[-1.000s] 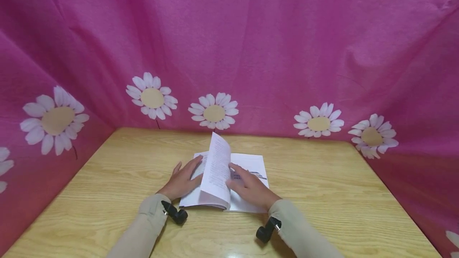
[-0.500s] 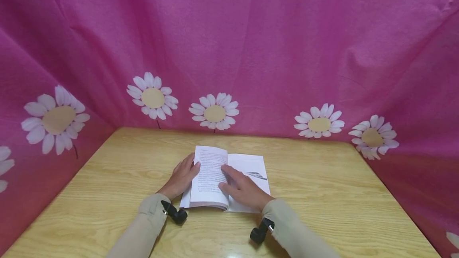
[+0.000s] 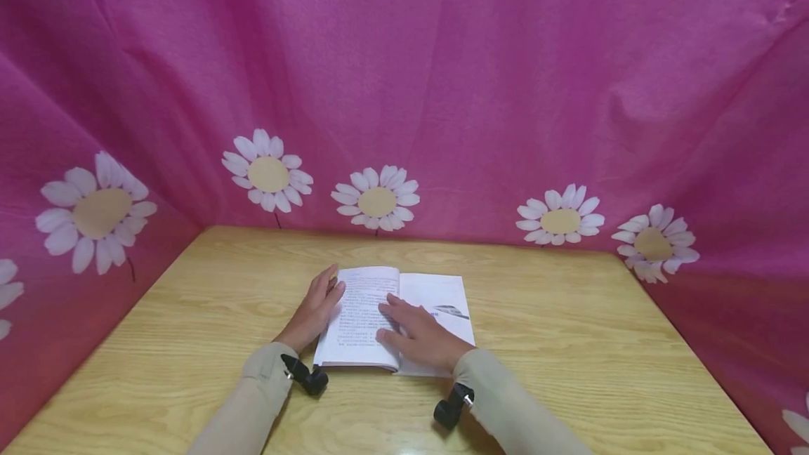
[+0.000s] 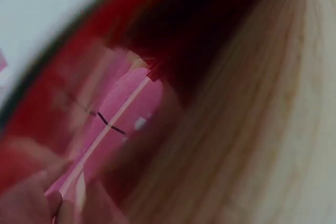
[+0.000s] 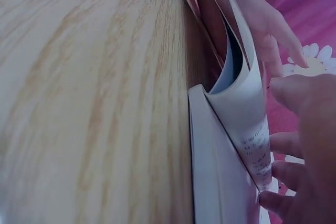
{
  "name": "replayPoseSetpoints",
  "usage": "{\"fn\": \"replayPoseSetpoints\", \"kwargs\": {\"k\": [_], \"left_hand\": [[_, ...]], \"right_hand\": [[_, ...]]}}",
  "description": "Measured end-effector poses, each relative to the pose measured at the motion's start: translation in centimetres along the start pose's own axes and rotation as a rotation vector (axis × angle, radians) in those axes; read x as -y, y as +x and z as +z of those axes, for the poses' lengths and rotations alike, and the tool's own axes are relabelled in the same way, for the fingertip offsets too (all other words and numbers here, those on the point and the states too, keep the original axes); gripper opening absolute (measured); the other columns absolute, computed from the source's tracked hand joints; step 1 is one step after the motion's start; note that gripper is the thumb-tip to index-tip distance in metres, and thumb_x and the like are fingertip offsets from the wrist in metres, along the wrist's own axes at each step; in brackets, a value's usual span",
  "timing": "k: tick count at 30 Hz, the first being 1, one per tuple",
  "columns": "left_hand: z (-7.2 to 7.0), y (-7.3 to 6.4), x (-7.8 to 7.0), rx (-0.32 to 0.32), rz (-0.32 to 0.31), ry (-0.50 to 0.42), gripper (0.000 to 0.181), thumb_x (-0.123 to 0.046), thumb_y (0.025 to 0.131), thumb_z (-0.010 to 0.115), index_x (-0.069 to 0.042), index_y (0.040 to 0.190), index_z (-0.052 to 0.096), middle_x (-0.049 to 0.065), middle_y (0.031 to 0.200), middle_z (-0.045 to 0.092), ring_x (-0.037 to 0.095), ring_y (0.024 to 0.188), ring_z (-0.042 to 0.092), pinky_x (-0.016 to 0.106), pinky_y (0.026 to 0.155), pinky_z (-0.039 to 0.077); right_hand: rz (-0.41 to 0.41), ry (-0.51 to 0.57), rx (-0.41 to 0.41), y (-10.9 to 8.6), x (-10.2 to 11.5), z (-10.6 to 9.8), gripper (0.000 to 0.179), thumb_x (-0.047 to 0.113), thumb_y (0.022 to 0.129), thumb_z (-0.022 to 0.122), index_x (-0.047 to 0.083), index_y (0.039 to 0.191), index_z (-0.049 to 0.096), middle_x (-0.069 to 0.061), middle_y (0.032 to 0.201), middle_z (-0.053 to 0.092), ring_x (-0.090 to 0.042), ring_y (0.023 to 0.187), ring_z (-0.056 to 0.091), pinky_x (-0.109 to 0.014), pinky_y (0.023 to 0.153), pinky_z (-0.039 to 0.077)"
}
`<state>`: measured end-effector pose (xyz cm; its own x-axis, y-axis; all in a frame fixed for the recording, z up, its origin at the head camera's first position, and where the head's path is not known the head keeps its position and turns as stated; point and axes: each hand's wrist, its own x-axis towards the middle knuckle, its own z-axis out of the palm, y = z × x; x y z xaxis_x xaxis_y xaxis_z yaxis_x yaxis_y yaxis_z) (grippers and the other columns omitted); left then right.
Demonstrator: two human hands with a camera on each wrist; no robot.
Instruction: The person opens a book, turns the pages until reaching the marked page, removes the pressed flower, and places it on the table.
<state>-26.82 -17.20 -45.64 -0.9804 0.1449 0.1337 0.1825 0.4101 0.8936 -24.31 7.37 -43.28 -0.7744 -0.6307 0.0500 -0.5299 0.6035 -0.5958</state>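
An open book [image 3: 362, 339] lies on the table, its left page printed with text and its right page mostly white with a small picture. The left hand [image 3: 312, 311] holds the book's left edge, thumb over the page and fingers at the outer side. Spread fingers of the right hand [image 3: 420, 335] rest on the left page near the fold, while the palm covers part of the right page. In the right wrist view, the book [image 5: 231, 108] shows its curved pages from the lower edge. The left wrist view is dark and blurred, with fingers [image 4: 26, 203] at its lower left.
A wooden table [image 3: 569, 343] extends around the book. Behind and on both sides hangs a pink curtain [image 3: 442, 90] with large white daisies. Each sleeve carries a small black wrist camera [image 3: 310, 378].
The raised leaves have come down onto the left side and lie flatter. The right hand has moved left across the fold, and the left hand has shifted to the book's outer edge.
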Motion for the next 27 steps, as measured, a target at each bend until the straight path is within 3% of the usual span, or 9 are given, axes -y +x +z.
{"fn": "replayPoseSetpoints", "kwargs": {"k": [4,8,15,21,27], "left_hand": [[0.0,-0.1,0.0,-0.011,0.044,0.013,0.062,-0.044,0.101,0.043,-0.015,0.153,0.024,0.009,0.161,0.01,0.03,0.146,0.015,0.049,0.117,0.015],[0.1,0.0,0.1,0.005,0.105,0.097,0.059,-0.041,0.099,0.05,-0.016,0.151,0.033,0.005,0.161,0.016,0.029,0.148,0.007,0.055,0.116,0.009],[0.3,-0.2,0.6,0.083,0.136,0.293,0.066,-0.051,0.094,0.054,-0.017,0.149,0.039,0.003,0.158,0.026,0.027,0.148,0.011,0.058,0.115,0.004],[0.4,-0.2,0.6,0.131,0.139,0.364,0.073,-0.054,0.09,0.059,-0.015,0.148,0.039,0.006,0.155,0.034,0.028,0.144,0.025,0.055,0.116,-0.001],[0.5,-0.2,0.3,0.157,0.136,0.424,0.081,-0.058,0.086,0.063,-0.011,0.147,0.039,0.009,0.153,0.036,0.028,0.142,0.029,0.053,0.116,-0.003]], "right_hand": [[0.011,-0.073,0.002,0.2,0.1,0.3,0.063,0.05,0.099,0.043,0.012,0.149,0.038,-0.009,0.158,0.023,-0.025,0.145,0.021,-0.052,0.117,0.013],[0.016,-0.189,0.01,0.4,0.4,0.7,0.063,0.052,0.1,0.038,0.012,0.15,0.036,-0.009,0.159,0.023,-0.032,0.144,0.022,-0.055,0.115,0.016],[0.027,-0.319,0.035,0.4,1.0,1.0,0.062,0.052,0.101,0.033,0.014,0.15,0.036,-0.009,0.159,0.023,-0.035,0.143,0.024,-0.056,0.113,0.021],[0.017,-0.33,0.043,0.4,1.0,0.8,0.063,0.052,0.101,0.03,0.013,0.15,0.036,-0.009,0.159,0.023,-0.032,0.144,0.023,-0.052,0.114,0.023],[0.052,-0.213,0.04,0.1,0.8,0.4,0.064,0.057,0.1,0.03,0.018,0.151,0.034,-0.003,0.16,0.019,-0.029,0.145,0.02,-0.05,0.116,0.018]]}}
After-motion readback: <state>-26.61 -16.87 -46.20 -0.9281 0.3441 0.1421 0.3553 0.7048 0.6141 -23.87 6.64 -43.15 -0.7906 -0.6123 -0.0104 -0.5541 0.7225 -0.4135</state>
